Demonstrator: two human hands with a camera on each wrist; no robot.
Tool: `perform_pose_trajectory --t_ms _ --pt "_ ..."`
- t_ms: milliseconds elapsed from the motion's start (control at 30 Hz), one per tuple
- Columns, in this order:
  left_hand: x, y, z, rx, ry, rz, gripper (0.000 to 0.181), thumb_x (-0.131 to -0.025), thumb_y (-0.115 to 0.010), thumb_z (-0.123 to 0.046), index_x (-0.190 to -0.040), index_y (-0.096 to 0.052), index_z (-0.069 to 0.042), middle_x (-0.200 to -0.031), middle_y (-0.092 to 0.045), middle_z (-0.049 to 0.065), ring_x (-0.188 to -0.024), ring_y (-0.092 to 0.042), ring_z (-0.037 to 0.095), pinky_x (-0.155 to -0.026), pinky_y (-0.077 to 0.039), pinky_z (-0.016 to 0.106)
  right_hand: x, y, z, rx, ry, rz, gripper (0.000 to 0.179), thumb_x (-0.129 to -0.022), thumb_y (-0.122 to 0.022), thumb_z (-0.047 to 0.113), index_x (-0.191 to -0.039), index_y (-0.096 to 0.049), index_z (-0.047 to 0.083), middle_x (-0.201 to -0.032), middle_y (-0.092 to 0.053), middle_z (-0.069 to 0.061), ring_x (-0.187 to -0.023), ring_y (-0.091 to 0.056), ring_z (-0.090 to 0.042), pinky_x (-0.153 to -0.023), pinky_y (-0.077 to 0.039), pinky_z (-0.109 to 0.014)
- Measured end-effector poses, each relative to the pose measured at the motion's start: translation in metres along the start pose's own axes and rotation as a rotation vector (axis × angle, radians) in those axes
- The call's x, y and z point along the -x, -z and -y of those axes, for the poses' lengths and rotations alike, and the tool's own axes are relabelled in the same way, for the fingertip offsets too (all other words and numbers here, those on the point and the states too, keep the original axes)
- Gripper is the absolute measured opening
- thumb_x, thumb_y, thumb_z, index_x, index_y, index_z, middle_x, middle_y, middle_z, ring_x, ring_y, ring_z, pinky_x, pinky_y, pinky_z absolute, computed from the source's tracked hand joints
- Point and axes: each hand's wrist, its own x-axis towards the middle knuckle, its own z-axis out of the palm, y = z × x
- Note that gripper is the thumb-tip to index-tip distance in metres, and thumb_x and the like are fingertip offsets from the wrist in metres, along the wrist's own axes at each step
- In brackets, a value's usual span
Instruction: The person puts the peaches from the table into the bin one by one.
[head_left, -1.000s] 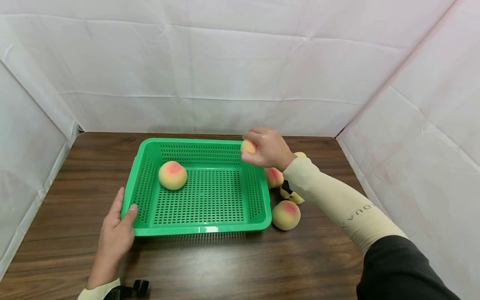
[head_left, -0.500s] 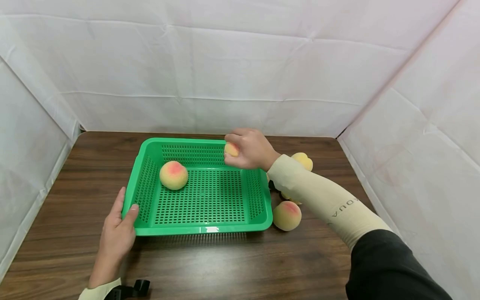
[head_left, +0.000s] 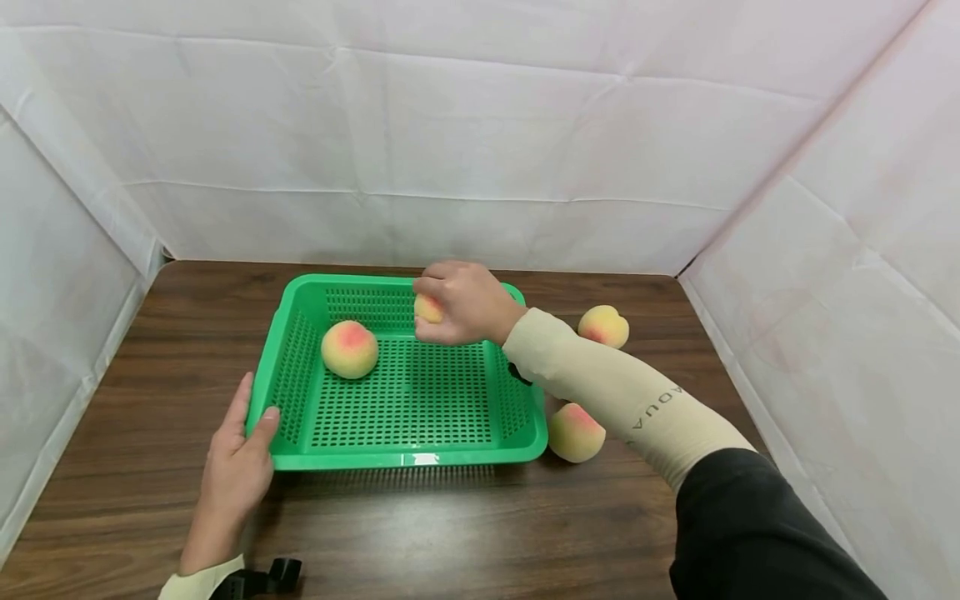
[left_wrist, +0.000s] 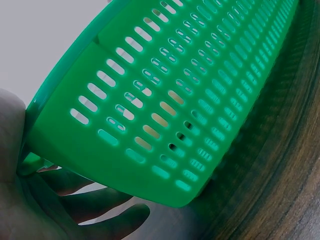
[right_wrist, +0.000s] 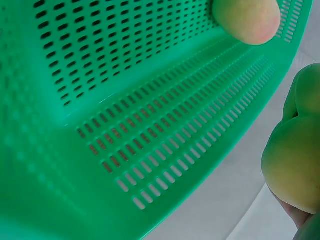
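Head view: right hand point(head_left: 465, 304) grasps the held peach point(head_left: 428, 309), raised over the far part of the green basket point(head_left: 405, 459), the fruit showing at the hand's left end. The resting peach point(head_left: 349, 349) lies inside, farther left and slightly nearer, apart from it. The basket's long axis runs left to right. Left hand point(head_left: 238, 467) grips the left rim.

Left wrist view: several left fingers point(left_wrist: 102, 202) extend below the rim, hidden from the head camera.

Right wrist view: the held peach's cleft underside is exposed; the right fingers are mostly concealed.
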Motion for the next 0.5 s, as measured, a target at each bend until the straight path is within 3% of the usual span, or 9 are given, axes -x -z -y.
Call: perform_pose_trajectory --t_ms 500 --pt "0.002 -0.001 -0.002 -0.007 -0.007 -0.008 0.065 -0.114 -0.035 -0.028 -0.169 0.0 -0.024 -0.177 -0.005 0.009 -0.163 -0.004 0.035 -0.13 -0.008 0.062 -0.019 -0.009 0.011 -0.034 0.004 0.04 0.028 -0.083 -0.06 0.03 -0.096 -0.074 0.01 -0.087 -0.066 -0.002 -0.075 -0.058 -0.016 -0.065 -0.049 -0.031"
